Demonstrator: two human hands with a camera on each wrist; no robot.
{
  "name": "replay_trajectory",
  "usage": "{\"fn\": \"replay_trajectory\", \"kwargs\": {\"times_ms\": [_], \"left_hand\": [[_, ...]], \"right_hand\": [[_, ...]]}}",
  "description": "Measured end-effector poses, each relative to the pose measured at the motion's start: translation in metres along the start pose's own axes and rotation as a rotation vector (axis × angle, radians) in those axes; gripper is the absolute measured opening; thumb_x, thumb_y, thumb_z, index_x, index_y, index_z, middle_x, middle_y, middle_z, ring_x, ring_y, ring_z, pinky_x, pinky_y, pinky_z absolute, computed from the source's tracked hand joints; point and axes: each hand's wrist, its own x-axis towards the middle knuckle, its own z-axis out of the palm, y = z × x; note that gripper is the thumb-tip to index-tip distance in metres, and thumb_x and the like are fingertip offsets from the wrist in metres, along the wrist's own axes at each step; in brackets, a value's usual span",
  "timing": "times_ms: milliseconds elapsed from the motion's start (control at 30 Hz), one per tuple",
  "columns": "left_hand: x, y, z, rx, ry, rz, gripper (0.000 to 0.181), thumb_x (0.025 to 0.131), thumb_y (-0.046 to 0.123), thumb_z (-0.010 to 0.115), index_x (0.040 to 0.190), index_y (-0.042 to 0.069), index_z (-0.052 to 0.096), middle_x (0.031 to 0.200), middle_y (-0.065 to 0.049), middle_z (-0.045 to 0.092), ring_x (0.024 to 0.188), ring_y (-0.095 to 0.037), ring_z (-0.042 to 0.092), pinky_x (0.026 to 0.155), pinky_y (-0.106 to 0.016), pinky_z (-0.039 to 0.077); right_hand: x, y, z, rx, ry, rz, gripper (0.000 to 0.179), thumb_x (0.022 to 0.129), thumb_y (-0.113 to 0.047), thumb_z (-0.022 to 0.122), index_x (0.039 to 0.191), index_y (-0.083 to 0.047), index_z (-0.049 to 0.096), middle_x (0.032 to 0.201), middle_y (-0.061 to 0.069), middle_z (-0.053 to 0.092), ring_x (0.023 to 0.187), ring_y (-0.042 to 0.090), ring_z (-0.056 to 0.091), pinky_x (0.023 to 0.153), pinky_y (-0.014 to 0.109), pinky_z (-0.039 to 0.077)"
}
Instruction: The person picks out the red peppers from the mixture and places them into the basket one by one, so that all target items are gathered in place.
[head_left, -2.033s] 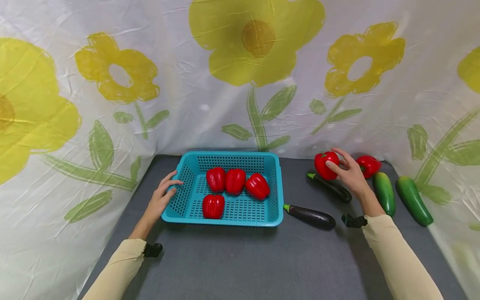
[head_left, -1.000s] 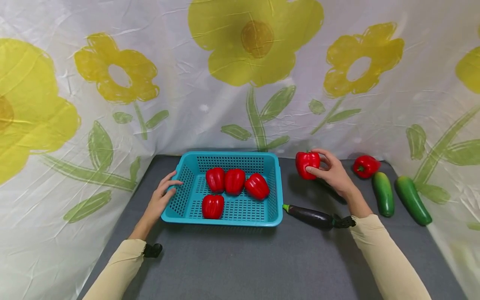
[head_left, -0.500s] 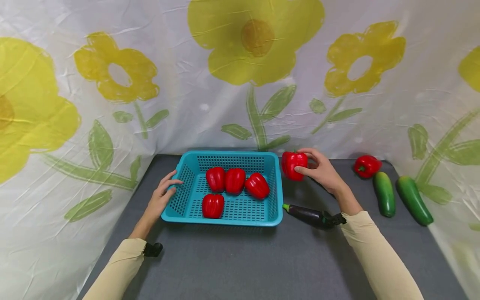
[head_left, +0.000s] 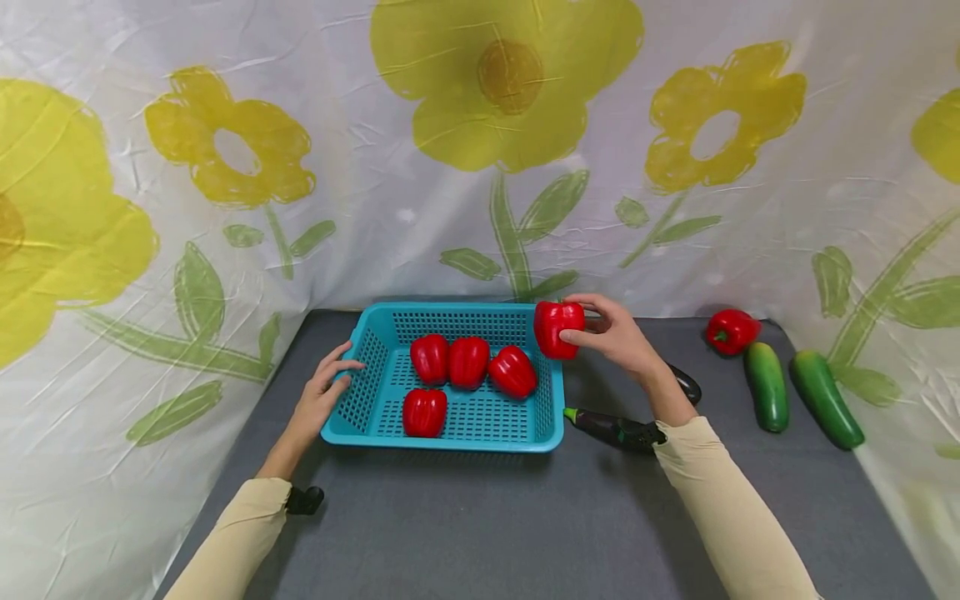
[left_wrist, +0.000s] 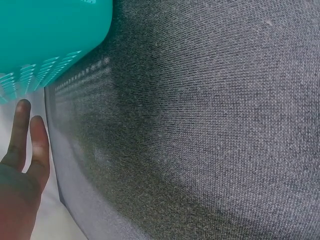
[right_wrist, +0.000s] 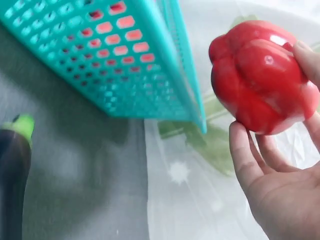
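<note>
My right hand [head_left: 613, 335] holds a red bell pepper [head_left: 557, 330] between thumb and fingers, over the right rim of a blue plastic basket [head_left: 450, 443]. In the right wrist view the bell pepper [right_wrist: 265, 80] is off the table, beside the basket wall [right_wrist: 165, 60]. My left hand [head_left: 318, 400] rests at the basket's left rim with its fingers extended. The left wrist view has two fingers of the left hand [left_wrist: 25, 170] close to the basket's underside [left_wrist: 50, 35]. Several red bell peppers [head_left: 468, 363] lie inside the basket.
Right of the basket lies an eggplant [head_left: 600, 425], partly behind my wrist. Another eggplant [head_left: 686, 385] is mostly hidden by the right arm. Farther right are a red bell pepper [head_left: 731, 332] and two green cucumbers [head_left: 767, 387]. A flowered cloth [head_left: 405, 242] hangs behind the grey table [head_left: 465, 533].
My right hand has carried the bell pepper leftward from above the far eggplant to the basket's right rim. The left hand has stayed at the basket's left side.
</note>
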Motion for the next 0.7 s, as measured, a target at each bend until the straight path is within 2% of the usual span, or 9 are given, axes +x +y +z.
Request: {"fn": "replay_trajectory", "kwargs": {"times_ms": [267, 700], "left_hand": [[0.000, -0.002, -0.001, 0.006, -0.002, -0.010, 0.026, 0.108, 0.002, 0.045, 0.126, -0.008, 0.061, 0.162, -0.017, 0.028, 0.147, -0.037, 0.022, 0.095, -0.020, 0.036], [0.000, 0.000, -0.001, 0.016, -0.004, -0.013, 0.026, 0.108, 0.003, 0.045, 0.126, -0.007, 0.061, 0.162, -0.017, 0.027, 0.148, -0.037, 0.021, 0.096, -0.021, 0.034]], "right_hand": [[0.008, -0.004, 0.021, 0.000, -0.001, -0.029, 0.057, 0.091, -0.004, 0.075, 0.143, -0.003, 0.052, 0.136, 0.015, 0.056, 0.114, 0.039, 0.057, 0.084, 0.042, 0.056], [0.015, -0.005, 0.052, 0.076, -0.011, -0.026, 0.053, 0.091, -0.002, 0.074, 0.140, 0.000, 0.054, 0.134, 0.015, 0.057, 0.113, 0.039, 0.059, 0.083, 0.044, 0.056]]}}
